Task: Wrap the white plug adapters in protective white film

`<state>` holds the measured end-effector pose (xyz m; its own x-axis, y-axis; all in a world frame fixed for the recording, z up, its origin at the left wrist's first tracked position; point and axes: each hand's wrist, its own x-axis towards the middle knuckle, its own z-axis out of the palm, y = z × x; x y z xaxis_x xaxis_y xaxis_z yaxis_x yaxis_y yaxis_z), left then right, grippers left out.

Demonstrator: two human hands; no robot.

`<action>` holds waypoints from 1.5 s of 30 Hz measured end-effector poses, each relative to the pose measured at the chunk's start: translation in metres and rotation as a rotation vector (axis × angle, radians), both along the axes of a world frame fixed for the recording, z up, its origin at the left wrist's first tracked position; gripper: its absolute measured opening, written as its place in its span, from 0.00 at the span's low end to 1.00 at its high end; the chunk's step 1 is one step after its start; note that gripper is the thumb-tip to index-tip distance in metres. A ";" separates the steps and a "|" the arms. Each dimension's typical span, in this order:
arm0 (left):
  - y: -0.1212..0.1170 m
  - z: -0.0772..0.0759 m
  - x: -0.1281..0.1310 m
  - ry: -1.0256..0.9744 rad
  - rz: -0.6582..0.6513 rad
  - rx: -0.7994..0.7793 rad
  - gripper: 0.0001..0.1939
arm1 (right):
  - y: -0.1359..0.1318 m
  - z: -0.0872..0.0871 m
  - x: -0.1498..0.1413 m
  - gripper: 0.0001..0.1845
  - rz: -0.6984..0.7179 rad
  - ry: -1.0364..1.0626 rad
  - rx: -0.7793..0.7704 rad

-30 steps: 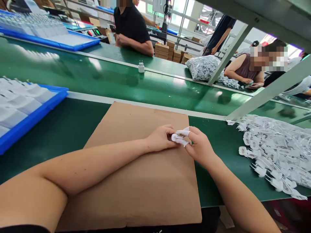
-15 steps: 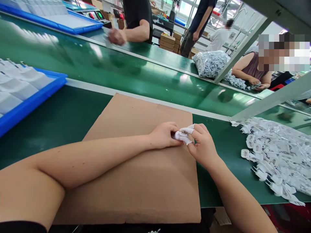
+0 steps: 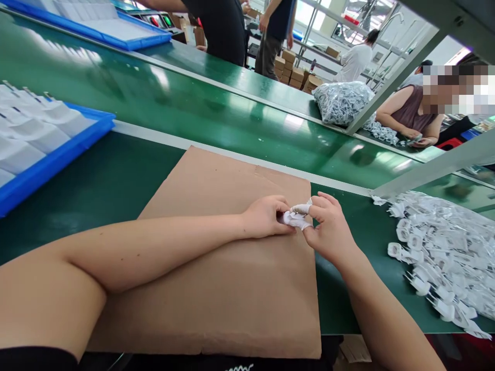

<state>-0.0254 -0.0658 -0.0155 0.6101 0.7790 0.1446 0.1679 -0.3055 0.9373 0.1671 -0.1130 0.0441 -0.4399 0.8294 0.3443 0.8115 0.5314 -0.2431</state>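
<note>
Over the right edge of a brown cardboard sheet (image 3: 232,304), both my hands meet at a small white plastic part (image 3: 286,217). My left hand (image 3: 265,216) is closed around its left side, so most of it is hidden. White covers sit on the thumb and forefinger of my right hand (image 3: 328,226), which pinch the part's right end. Its exact kind does not show. To the right lies a heap of white plastic pieces with metal pins (image 3: 436,257), several of them in clear plastic wrap.
Left stands a blue tray (image 3: 88,135) of white pieces; another blue tray (image 3: 143,38) is across the green conveyor (image 3: 216,111). A slanted metal post (image 3: 398,77) rises at right. Beyond are a stuffed clear bag (image 3: 342,102), a seated person (image 3: 412,111) and several standing people.
The view has shifted slightly. My hands stay together on the white part, the right fingers a little changed in angle. Across the conveyor, the co-worker in black has moved an arm back to the left.
</note>
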 end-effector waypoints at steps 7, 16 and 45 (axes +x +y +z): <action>-0.001 0.003 -0.002 0.017 -0.012 -0.027 0.13 | 0.002 0.002 0.000 0.12 0.044 0.031 -0.088; 0.000 0.000 0.000 0.029 0.024 0.010 0.11 | -0.006 -0.025 -0.003 0.14 -0.123 0.197 0.018; -0.016 0.002 -0.005 -0.498 0.004 0.930 0.33 | -0.035 -0.007 -0.006 0.25 0.188 0.498 0.456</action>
<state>-0.0304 -0.0814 -0.0133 0.3150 0.2342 0.9197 -0.1693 -0.9397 0.2972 0.1610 -0.1480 0.0368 -0.2612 0.4792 0.8379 0.5458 0.7893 -0.2812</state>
